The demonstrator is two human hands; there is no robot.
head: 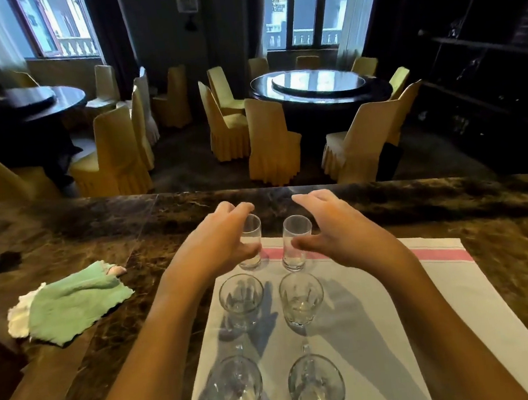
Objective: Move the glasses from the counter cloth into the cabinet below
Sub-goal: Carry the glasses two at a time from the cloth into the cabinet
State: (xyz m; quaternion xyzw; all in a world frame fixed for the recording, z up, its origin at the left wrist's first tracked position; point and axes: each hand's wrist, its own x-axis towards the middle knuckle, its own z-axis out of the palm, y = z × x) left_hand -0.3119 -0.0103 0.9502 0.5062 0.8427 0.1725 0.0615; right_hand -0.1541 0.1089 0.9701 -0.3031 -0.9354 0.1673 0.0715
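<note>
Six clear glasses stand in pairs on the white, pink-striped cloth [379, 301]. At its far edge, the left hand [218, 239] curls around one slim tumbler [251, 246]; the right hand [333, 225], fingers spread, flanks the other tumbler [295, 243].

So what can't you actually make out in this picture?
- Cabinet: out of the head view, below the counter.
- Left hand: covers part of the far left glass, so contact is unclear.
- Right hand: curled beside the far right glass; touching or not is uncertain.
- Nearest two glasses: cut off by the bottom edge.
- Green cloth: covers something pale.
</note>
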